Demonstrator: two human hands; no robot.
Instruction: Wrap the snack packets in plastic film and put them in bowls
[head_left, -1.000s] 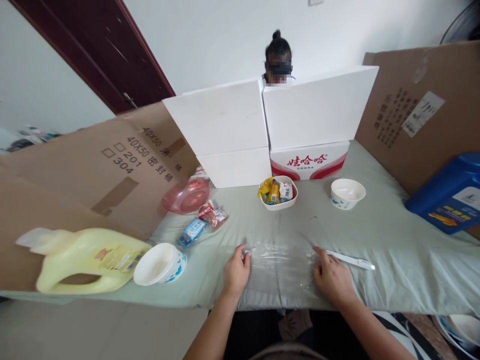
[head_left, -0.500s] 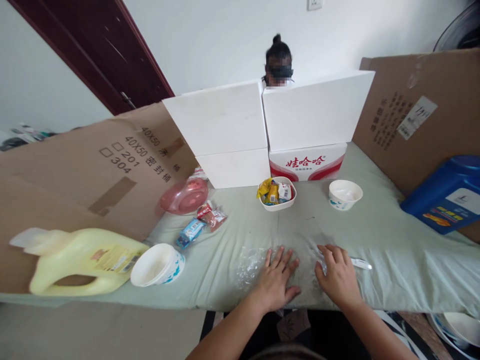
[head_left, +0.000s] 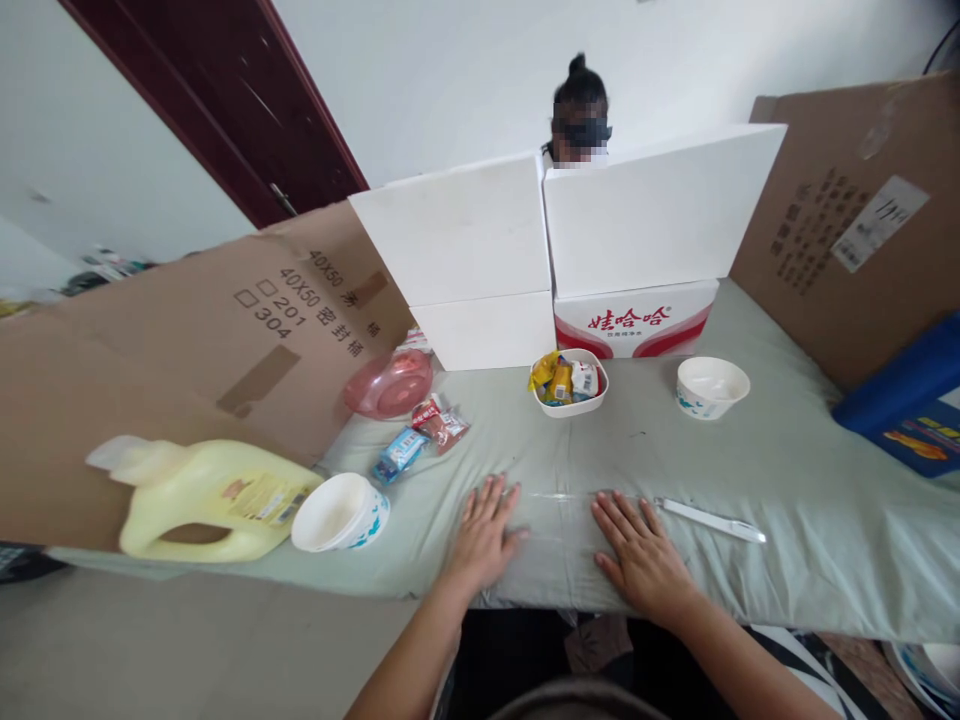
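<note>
Pressing left hand (head_left: 484, 535) and right hand (head_left: 641, 555) flat, fingers spread, we pin what seems thin clear plastic film (head_left: 559, 497). We'd stroke outward evenly.

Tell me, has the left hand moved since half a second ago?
Yes. The left hand slid left: it lay straight below the snack bowl, beside the right hand; now it lies flat left of the bowl, hands apart.

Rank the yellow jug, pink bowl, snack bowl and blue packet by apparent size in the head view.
Largest: yellow jug, though nearest the camera.
Next: pink bowl and snack bowl look alike, unranked.
Smallest: blue packet.
</note>
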